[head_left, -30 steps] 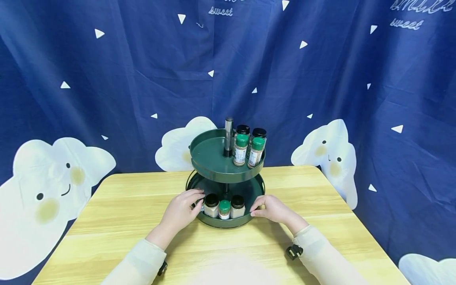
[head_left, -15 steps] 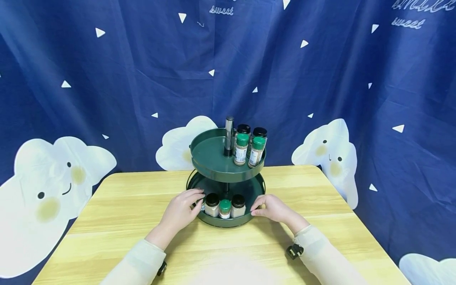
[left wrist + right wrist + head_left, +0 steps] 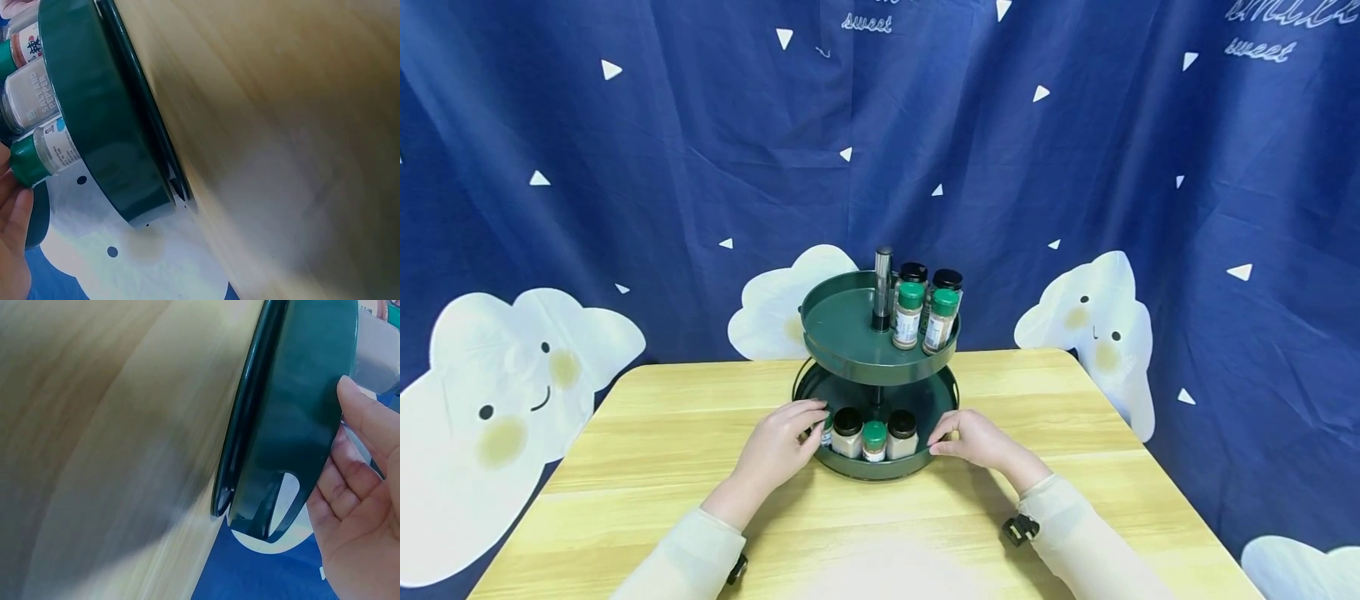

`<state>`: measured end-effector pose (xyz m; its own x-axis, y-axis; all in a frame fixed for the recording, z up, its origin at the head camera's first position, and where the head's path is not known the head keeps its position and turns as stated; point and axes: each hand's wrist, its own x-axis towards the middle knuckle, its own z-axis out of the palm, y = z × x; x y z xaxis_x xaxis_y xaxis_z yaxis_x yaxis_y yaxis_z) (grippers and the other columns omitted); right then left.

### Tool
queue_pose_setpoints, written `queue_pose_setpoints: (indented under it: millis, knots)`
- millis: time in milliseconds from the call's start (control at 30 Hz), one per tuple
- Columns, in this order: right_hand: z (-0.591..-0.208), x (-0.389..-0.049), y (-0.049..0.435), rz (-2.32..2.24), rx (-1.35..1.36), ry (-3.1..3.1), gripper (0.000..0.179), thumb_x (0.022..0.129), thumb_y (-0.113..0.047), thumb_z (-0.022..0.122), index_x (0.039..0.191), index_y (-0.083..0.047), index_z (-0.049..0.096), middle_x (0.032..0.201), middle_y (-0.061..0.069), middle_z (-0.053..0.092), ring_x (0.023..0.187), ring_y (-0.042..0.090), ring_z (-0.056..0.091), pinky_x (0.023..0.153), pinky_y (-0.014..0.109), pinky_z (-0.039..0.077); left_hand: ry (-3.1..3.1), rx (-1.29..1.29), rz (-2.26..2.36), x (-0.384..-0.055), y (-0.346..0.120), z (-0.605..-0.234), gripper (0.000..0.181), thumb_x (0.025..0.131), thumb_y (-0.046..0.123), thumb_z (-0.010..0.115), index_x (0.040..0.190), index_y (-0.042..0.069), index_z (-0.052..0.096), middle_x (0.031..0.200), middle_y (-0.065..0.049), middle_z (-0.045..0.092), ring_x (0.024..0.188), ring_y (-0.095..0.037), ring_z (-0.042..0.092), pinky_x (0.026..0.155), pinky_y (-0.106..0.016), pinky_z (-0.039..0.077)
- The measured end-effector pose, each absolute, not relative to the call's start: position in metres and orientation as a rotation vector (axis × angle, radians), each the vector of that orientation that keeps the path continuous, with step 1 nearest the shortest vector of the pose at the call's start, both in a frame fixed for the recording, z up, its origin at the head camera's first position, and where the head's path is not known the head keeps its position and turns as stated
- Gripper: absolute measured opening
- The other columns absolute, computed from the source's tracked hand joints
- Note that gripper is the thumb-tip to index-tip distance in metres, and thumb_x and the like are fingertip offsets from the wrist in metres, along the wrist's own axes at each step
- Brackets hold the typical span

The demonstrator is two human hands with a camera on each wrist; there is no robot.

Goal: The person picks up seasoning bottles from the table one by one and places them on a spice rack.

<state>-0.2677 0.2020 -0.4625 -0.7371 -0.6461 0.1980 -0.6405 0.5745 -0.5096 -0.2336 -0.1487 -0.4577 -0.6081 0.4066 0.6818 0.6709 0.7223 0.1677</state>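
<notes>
A two-tier dark green turntable rack stands on the table. In its lower tray (image 3: pixel 872 470), along the front rim, are two black-capped jars (image 3: pixel 847 443) with a small green-capped spice jar (image 3: pixel 874 450) between them. At the left end of that row my left hand (image 3: pixel 775 446) pinches the green cap of another spice jar (image 3: pixel 59 147), which the head view mostly hides behind the fingers. On the opposite side my right hand (image 3: pixel 976 438) holds the tray's rim, thumb against the edge and the other fingers behind it in the right wrist view.
On the upper tray (image 3: pixel 838 321), two green-capped jars (image 3: pixel 906 325) stand before two black-capped ones (image 3: pixel 946 280), right of the metal post (image 3: pixel 882 287). The wooden table (image 3: pixel 685 417) surrounds the rack. A blue curtain (image 3: pixel 925 108) with clouds hangs behind.
My left fingers have shifted very slightly, and a little more of the pinched spice jar shows beside them. The right hand and the rack stay where they were.
</notes>
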Motion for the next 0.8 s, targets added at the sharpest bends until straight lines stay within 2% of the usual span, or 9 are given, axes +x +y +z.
queue_pose_setpoints:
  millis: [200,467,800]
  knots:
    - [-0.4593,-0.2679,0.202,-0.887,-1.156,2.782,0.004,0.086,-0.015,0.079,0.09,-0.012,0.08,0.09,-0.005,0.071,0.088,0.02,0.069,0.085,0.041,0.056,-2.271,-0.825,-0.539,-0.2327,-0.1498,-0.4552,0.019,0.084,0.008,0.076,0.104,0.007,0.078,0.112,-0.007,0.073,0.105,-0.024,0.069,0.09,-0.04,0.058]
    - [-0.4568,-0.2658,0.2028,-0.864,-1.174,2.827,0.005,0.086,-0.014,0.08,0.09,-0.012,0.08,0.091,-0.001,0.072,0.088,0.014,0.067,0.084,0.035,0.056,-2.256,-0.826,-0.514,-0.2314,-0.152,-0.455,0.018,0.085,0.01,0.075,0.103,0.009,0.078,0.112,-0.005,0.073,0.105,-0.024,0.069,0.09,-0.039,0.058]
    - [-0.4565,-0.2618,0.2098,-0.918,-1.141,2.865,0.007,0.085,-0.012,0.08,0.091,-0.01,0.079,0.095,0.003,0.073,0.092,0.02,0.068,0.087,0.038,0.056,-2.246,-0.813,-0.492,-0.2265,-0.1573,-0.4518,0.02,0.085,0.012,0.075,0.105,0.01,0.078,0.114,-0.005,0.073,0.106,-0.025,0.069,0.089,-0.041,0.059]
